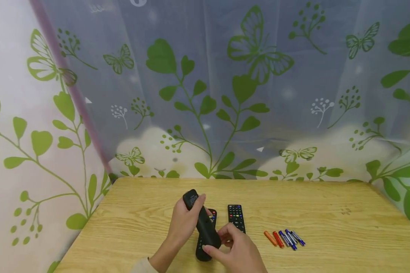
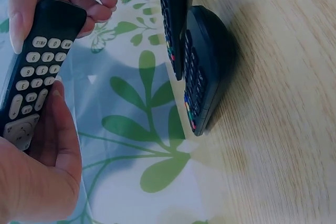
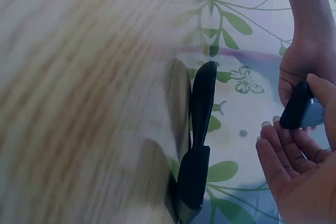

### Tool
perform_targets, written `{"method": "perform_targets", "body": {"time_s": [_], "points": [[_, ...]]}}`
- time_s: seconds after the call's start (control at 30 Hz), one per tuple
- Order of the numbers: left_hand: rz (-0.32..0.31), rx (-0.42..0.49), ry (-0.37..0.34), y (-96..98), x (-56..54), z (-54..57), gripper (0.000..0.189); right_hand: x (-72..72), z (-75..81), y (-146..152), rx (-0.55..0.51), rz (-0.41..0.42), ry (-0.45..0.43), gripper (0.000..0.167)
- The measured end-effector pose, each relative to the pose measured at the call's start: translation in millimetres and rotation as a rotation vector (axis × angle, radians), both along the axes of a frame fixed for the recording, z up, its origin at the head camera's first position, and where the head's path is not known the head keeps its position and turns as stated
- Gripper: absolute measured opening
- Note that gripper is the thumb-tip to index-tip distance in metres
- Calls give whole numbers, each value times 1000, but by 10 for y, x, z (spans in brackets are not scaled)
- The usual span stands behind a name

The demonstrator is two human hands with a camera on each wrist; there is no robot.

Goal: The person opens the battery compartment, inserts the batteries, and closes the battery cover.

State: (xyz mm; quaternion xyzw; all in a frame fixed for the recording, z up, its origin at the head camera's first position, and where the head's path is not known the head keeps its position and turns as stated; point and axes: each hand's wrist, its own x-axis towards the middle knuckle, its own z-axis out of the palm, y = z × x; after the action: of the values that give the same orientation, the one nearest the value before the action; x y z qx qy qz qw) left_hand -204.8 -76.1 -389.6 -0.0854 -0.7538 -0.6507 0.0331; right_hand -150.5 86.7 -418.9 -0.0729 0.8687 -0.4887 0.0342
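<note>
A black remote control point(image 1: 205, 223) is held above the table, back side up in the head view; its pale number keys point(image 2: 42, 66) show in the left wrist view. My left hand point(image 1: 184, 223) grips it around the middle, thumb lying along the back. At the near end my right hand point(image 1: 237, 246) pinches the remote between thumb and fingers. Directly below lies a second black remote control point(image 1: 202, 254) with coloured keys, partly covered by the held one. Right of that is a third remote control point(image 1: 236, 214), keys up, its lower end hidden behind my right hand.
On the wooden table point(image 1: 328, 212), to the right, lie an orange marker point(image 1: 270, 238), a red marker point(image 1: 278, 239) and several blue-and-silver markers point(image 1: 288, 239) side by side. A curtain point(image 1: 198, 144) printed with leaves and butterflies hangs behind the table's back edge.
</note>
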Motion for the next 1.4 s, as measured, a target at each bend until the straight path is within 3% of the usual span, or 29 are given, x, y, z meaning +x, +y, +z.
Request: {"method": "perform_targets", "body": {"time_s": [0.17, 0.4, 0.53, 0.67, 0.83, 1.1, 1.4], "points": [[24, 75, 13, 22, 20, -14, 40, 22, 15, -18, 34, -13, 27, 48], [72, 161, 95, 52, 31, -30, 35, 45, 57, -10, 18, -74, 18, 49], [66, 193, 122, 51, 33, -39, 36, 53, 95, 21, -53, -110, 25, 41], [52, 201, 136, 55, 34, -53, 34, 57, 134, 51, -234, -3, -86, 39], [48, 183, 139, 59, 58, -37, 29, 58, 173, 36, -420, 136, -281, 51], [22, 157, 191, 90, 231, 174, 27, -14, 261, -17, -426, 176, -368, 60], [41, 156, 199, 98, 247, 154, 20, -58, 287, -45, -426, 188, -408, 60]]}}
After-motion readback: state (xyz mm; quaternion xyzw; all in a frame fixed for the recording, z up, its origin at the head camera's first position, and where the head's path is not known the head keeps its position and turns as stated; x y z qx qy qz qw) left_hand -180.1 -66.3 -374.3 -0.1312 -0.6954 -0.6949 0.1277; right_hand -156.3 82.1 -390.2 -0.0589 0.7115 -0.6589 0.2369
